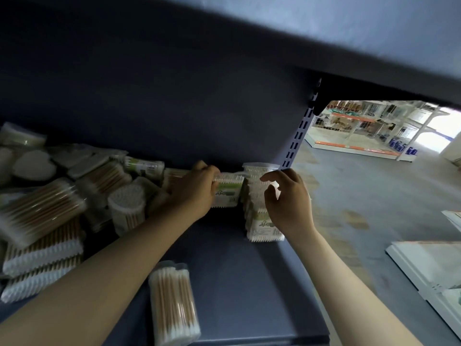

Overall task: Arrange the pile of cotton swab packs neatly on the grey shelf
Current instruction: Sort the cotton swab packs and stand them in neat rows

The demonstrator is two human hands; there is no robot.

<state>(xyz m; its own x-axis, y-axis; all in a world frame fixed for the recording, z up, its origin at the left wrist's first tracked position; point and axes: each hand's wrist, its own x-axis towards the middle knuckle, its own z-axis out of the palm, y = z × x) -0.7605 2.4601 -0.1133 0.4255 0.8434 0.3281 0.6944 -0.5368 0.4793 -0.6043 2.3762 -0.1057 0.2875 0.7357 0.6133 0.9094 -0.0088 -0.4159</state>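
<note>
Nearest me, low in the frame, one clear swab pack [174,303] lies alone on the grey shelf [237,283], while left fingers [213,177] pinch a green-labelled pack [228,193] at centre; slide it flush to the standing row [259,216] beside the loosely spread right hand [289,198], leaving the uncountable pile [50,208] at left.

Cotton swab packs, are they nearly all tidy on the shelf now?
Not nearly. A short row of packs already stands upright at the right end of the grey shelf. The left hand grips one more pack beside that row, while the right hand hovers over it, fingers loose. Still left: the big jumbled pile on the left and a lone pack near the front edge.
</note>
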